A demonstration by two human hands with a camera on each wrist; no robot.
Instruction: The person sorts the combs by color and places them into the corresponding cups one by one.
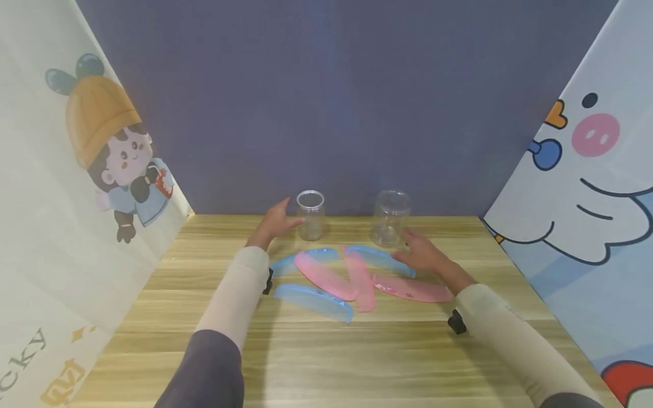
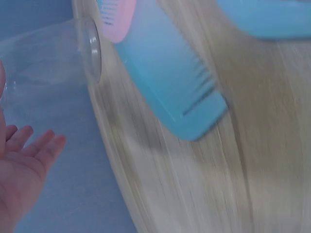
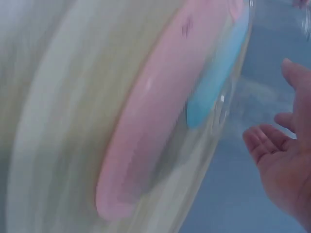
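My left hand point(image 1: 276, 221) reaches beside a clear jar point(image 1: 312, 224) with a pale rim, thumb in front of it and fingers extended at its left. In the left wrist view, the fingers point(image 2: 41, 145) lie spread beside the jar wall. On the right, my right hand point(image 1: 424, 253) is close to the lower side of a second clear jar point(image 1: 391, 218), its fingers loosely extended and nothing gripped. Between the hands lie three blue combs, one being the front blue comb point(image 1: 312, 301), and three pink combs, including the right pink comb point(image 1: 412, 288). Some combs overlap.
The wood-grain tabletop point(image 1: 326, 362) ends at a dark back panel point(image 1: 326, 113) just behind the jars. Side panels with cartoon prints, the left panel point(image 1: 41, 187) and the right panel point(image 1: 561, 215), flank the table.
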